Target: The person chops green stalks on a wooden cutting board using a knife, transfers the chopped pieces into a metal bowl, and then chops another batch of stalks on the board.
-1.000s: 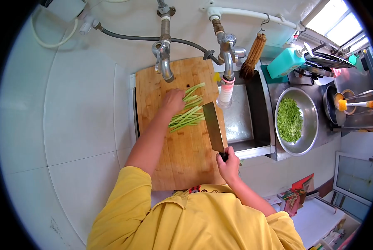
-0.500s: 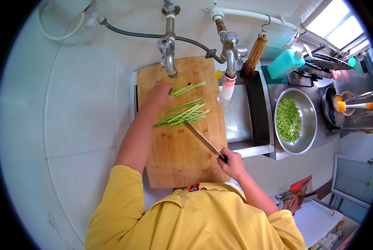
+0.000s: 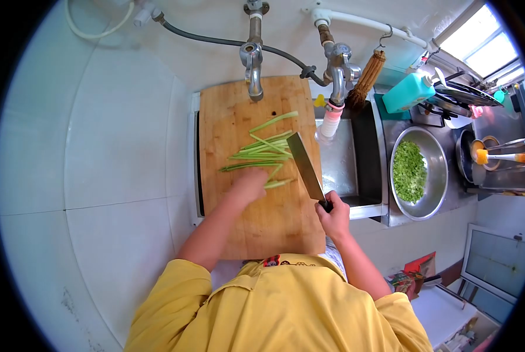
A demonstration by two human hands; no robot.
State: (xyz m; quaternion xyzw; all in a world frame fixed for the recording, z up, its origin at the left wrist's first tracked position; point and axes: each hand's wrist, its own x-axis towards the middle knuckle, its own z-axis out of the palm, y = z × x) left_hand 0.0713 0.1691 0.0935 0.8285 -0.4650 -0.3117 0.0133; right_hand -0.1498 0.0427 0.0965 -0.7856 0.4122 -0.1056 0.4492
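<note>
Thin celery stalks [image 3: 261, 154] lie loosely across the wooden cutting board [image 3: 268, 234], most of them roughly sideways. At the near edge of this pile, my left hand [image 3: 250, 184] is closed around a couple of stalks whose ends stick out to its right. Its fingertips are partly hidden. My right hand [image 3: 335, 216] grips the black handle of a cleaver [image 3: 307, 170]. The broad blade slants up and left over the board's right side, its tip beside the right ends of the stalks.
Above the board hangs a metal faucet [image 3: 253, 70]; a second faucet [image 3: 337, 73] with a pink-and-white nozzle reaches over the sink [image 3: 365, 158]. Right of the sink stands a steel bowl [image 3: 435, 196] of chopped greens. A teal bottle [image 3: 408, 92] and a bristle brush [image 3: 365, 82] are behind.
My left hand has come from the far side of the pile to its near side, and several stalks have shifted. The cleaver has swung more upright and moved slightly right, showing more blade.
</note>
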